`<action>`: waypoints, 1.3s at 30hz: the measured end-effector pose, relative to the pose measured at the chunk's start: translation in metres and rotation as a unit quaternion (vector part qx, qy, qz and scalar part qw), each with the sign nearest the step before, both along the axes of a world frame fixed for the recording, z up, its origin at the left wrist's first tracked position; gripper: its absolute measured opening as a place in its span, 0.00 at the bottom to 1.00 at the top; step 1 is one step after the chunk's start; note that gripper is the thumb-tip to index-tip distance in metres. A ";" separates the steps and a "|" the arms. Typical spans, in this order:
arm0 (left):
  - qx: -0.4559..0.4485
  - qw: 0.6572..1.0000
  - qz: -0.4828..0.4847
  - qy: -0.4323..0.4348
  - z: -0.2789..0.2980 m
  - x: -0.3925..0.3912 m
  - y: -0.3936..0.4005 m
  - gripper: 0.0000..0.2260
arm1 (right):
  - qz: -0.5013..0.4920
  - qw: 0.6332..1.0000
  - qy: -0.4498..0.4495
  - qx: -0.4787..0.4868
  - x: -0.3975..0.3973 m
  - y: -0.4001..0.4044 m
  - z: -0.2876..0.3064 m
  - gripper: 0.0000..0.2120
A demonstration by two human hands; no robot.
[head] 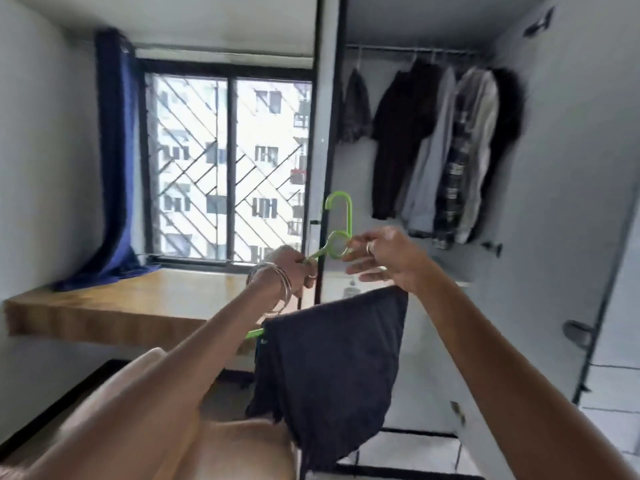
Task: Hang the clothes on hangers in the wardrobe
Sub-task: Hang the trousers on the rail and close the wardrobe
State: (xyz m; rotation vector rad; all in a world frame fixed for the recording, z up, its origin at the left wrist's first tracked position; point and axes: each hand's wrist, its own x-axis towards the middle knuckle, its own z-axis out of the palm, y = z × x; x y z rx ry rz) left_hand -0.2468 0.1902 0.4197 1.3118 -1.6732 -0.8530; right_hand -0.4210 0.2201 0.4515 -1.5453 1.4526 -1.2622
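Held up a green hanger [337, 225] in front of the open wardrobe [571, 140], hook pointing upward, ring below the hook at about hand level. Gripped the hanger's left shoulder with the left hand [294, 268], fingers curled round the thin green bar, bangles [272, 282] on that wrist. Pinched the hanger near the ring with the right hand [384, 258], thumb and fingers closed on it, a ring on one finger. Draped over the hanger, a dark blue garment [332, 368], hanging down between the two forearms, its upper right corner tucked under the right hand, its lower edge ragged and uneven. Showed a short green end of the hanger just left of the cloth, under the left forearm. Hung inside the wardrobe, well apart from the hands, a row of clothes [446, 150] on a rail [412, 50]: dark pieces, pale shirts, one checked. Stood to the left a barred window [228, 168] with a blue curtain [114, 161] pulled aside, and beneath it a wooden shelf [104, 306]. Blurred by motion throughout, so finer finger positions could not be told.
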 end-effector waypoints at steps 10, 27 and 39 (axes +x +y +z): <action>-0.109 0.988 -0.111 0.022 0.055 -0.163 -0.112 0.16 | -0.322 0.890 0.307 -0.098 -0.262 -0.045 -0.009 0.17; -0.365 0.928 -0.027 0.067 0.221 -0.381 -0.393 0.16 | -0.231 0.892 0.208 -0.329 -0.425 -0.232 0.166 0.16; -0.424 0.879 0.146 -0.163 0.314 -0.375 -0.525 0.13 | -0.449 0.722 0.367 -0.377 -0.416 -0.385 0.300 0.13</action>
